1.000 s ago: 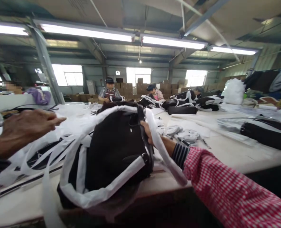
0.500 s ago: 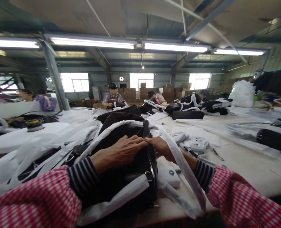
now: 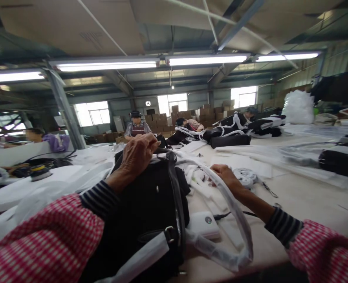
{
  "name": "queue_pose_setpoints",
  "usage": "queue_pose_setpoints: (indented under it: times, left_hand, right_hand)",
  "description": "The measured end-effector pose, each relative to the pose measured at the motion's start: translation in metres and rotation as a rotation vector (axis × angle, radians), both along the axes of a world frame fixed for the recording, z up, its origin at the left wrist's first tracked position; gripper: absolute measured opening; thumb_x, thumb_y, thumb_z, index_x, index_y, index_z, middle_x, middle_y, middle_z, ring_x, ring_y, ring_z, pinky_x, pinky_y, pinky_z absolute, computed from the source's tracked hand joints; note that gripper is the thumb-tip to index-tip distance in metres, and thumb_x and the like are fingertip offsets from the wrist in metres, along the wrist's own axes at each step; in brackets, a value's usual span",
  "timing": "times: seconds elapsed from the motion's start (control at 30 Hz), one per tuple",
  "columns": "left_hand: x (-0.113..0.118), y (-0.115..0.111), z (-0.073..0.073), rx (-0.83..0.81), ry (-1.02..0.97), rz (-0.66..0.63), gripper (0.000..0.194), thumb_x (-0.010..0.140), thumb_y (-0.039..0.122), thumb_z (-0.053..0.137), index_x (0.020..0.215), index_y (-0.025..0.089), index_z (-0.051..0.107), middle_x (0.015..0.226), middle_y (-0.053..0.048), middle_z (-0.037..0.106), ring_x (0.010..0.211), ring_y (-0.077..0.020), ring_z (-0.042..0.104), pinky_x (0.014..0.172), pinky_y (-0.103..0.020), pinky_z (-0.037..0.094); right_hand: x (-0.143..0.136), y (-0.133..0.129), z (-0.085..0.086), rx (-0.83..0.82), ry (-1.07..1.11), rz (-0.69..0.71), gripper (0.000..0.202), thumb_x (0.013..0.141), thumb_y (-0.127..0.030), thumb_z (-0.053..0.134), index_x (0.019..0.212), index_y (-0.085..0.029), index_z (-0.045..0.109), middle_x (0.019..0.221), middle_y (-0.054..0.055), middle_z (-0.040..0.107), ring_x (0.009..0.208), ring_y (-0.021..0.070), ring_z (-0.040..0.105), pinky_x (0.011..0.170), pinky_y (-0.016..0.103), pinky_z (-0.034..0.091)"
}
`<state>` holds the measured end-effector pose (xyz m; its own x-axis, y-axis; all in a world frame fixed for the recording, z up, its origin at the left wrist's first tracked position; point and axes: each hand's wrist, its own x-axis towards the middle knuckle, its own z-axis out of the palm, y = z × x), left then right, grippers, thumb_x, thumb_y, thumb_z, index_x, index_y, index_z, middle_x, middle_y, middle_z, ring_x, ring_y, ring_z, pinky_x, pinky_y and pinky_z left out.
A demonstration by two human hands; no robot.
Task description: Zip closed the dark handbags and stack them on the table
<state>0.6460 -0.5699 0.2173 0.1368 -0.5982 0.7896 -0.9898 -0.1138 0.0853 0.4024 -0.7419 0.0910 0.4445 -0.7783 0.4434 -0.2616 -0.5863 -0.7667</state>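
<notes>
A black bag (image 3: pixel 138 204) with a zipper and metal rings stands at the table's front edge. Its long strap (image 3: pixel 241 212), wrapped in white paper, arches over the top and loops down on the right. Above the bag's top left is my left hand (image 3: pixel 138 155), its fingers curled together; what they grip, if anything, is hidden. Beyond the strap, my right hand (image 3: pixel 224 177) is low over small white pieces, its fingers bent and pressed together, their tips partly hidden. A white device (image 3: pixel 203 225) with a black cable lies right of the bag.
White coiled straps (image 3: pixel 245 177) lie beyond my right hand. More black bags (image 3: pixel 231 140) rest farther back, another (image 3: pixel 341 163) at the right. A yellow-and-black roll (image 3: pixel 40 172) is at the left. People sit across the table.
My left hand has risen off the bag's zipper side toward its far top. My right hand has left the bag and moved right, over the small white pieces. The view has shifted slightly.
</notes>
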Motion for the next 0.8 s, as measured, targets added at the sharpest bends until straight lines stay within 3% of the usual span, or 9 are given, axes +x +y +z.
queue_pose_setpoints:
  times: [0.1,0.2,0.27,0.33,0.43,0.5,0.6,0.67,0.8]
  left_hand:
    - [-0.022,-0.02,0.0,0.083,0.202,-0.165,0.028,0.099,0.04,0.055,0.084,0.019,0.064,0.067,0.0,0.064,0.06,-0.0167,0.06,0.062,-0.028,0.039]
    - [-0.039,-0.025,-0.021,0.368,0.13,-0.316,0.027,0.097,0.04,0.059,0.082,0.019,0.068,0.067,0.0,0.067,0.06,-0.0156,0.061,0.061,-0.027,0.04]
    - [-0.042,-0.019,-0.037,0.499,-0.049,-0.3,0.024,0.097,0.038,0.061,0.084,0.021,0.071,0.076,-0.002,0.07,0.071,-0.0184,0.064,0.066,-0.03,0.041]
    - [-0.036,-0.011,-0.046,0.525,-0.169,-0.24,0.021,0.099,0.034,0.059,0.089,0.021,0.072,0.089,-0.004,0.072,0.085,-0.0226,0.065,0.071,-0.032,0.043]
    - [-0.018,-0.01,-0.042,0.432,-0.225,-0.085,0.022,0.102,0.029,0.052,0.099,0.019,0.072,0.104,-0.009,0.072,0.105,-0.0287,0.06,0.082,-0.038,0.047]
    - [-0.004,-0.018,-0.033,0.41,-0.268,-0.001,0.024,0.102,0.03,0.053,0.113,0.02,0.07,0.122,-0.01,0.069,0.121,-0.0326,0.054,0.095,-0.044,0.047]
    - [0.018,-0.034,-0.028,0.504,-0.233,0.018,0.037,0.1,0.042,0.056,0.133,0.025,0.063,0.138,-0.009,0.062,0.127,-0.0332,0.054,0.1,-0.046,0.048]
    - [0.03,-0.042,-0.036,0.555,-0.188,0.023,0.039,0.1,0.044,0.055,0.134,0.028,0.062,0.135,-0.008,0.064,0.117,-0.0311,0.061,0.093,-0.043,0.053]
    - [0.051,-0.045,-0.061,0.546,-0.17,0.019,0.036,0.105,0.04,0.044,0.137,0.031,0.058,0.136,-0.006,0.064,0.12,-0.031,0.061,0.09,-0.043,0.055]
  right_hand:
    - [0.003,0.002,0.009,-0.003,-0.173,-0.019,0.023,0.084,-0.039,0.056,0.077,-0.019,0.066,0.071,0.006,0.07,0.064,0.0203,0.062,0.062,0.031,0.048]
    - [0.004,0.028,0.02,-0.241,-0.17,0.023,0.021,0.093,-0.036,0.053,0.088,-0.021,0.067,0.084,0.006,0.072,0.078,0.0217,0.064,0.075,0.034,0.05]
    - [0.006,0.046,0.026,-0.457,-0.001,0.028,0.021,0.098,-0.032,0.051,0.089,-0.023,0.068,0.094,0.007,0.073,0.095,0.0244,0.064,0.086,0.036,0.048]
    - [0.012,0.056,0.032,-0.604,0.232,0.028,0.023,0.1,-0.031,0.051,0.089,-0.023,0.069,0.1,0.009,0.073,0.106,0.027,0.061,0.092,0.038,0.046]
    - [0.031,0.054,0.038,-0.679,0.555,0.056,0.026,0.1,-0.035,0.055,0.087,-0.02,0.071,0.096,0.012,0.073,0.107,0.0313,0.06,0.092,0.042,0.044]
    - [0.045,0.048,0.039,-0.663,0.616,0.092,0.03,0.1,-0.041,0.056,0.089,-0.018,0.071,0.093,0.013,0.073,0.107,0.0329,0.061,0.091,0.042,0.042]
    - [0.061,0.047,0.034,-0.446,0.417,0.27,0.035,0.103,-0.05,0.051,0.104,-0.019,0.069,0.101,0.008,0.072,0.1,0.0255,0.064,0.085,0.034,0.042]
    - [0.065,0.052,0.026,-0.313,0.296,0.366,0.035,0.1,-0.053,0.057,0.106,-0.019,0.066,0.104,0.006,0.069,0.092,0.0205,0.062,0.079,0.03,0.041]
    - [0.065,0.057,0.011,-0.19,0.27,0.294,0.029,0.095,-0.037,0.065,0.076,-0.017,0.056,0.075,-0.001,0.057,0.074,0.0149,0.051,0.067,0.028,0.032]
